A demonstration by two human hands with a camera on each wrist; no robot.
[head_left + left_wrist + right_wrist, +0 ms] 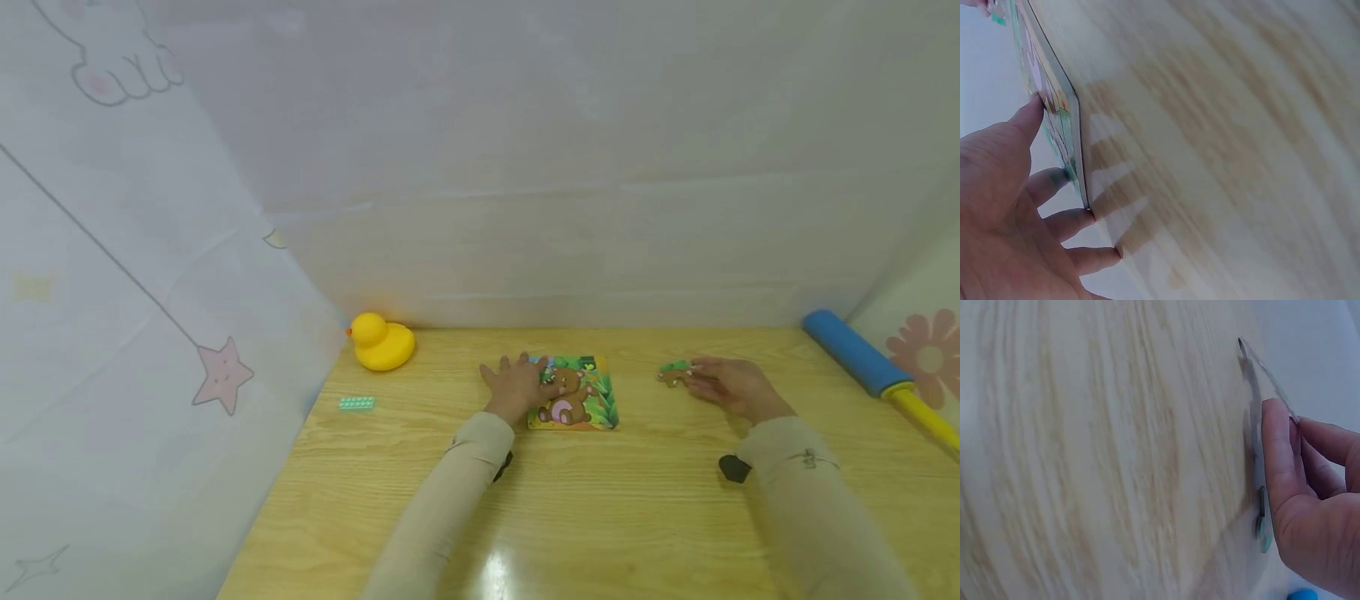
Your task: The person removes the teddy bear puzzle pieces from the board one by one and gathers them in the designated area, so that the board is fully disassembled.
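A jigsaw puzzle with a picture of brown bears [600,408] lies flat on the wooden table [615,517]. My left hand [517,389] has its fingers spread over the puzzle's left side; in the left wrist view the thumb and some fingertips touch its surface and edge. To the right of the puzzle, my right hand [735,387] pinches a brown and green puzzle piece [672,377] between thumb and fingers. The right wrist view shows that piece edge-on, tilted up, with one end near the table. Beneath the hand lies another small greenish piece [1263,528], partly hidden.
A yellow rubber duck [383,343] sits at the back left, with a small mint-green dotted strip [356,403] in front of it. Along the right side lies a blue and yellow foam-covered tube [858,354]. White printed curtains [480,167] hang behind and beside the table.
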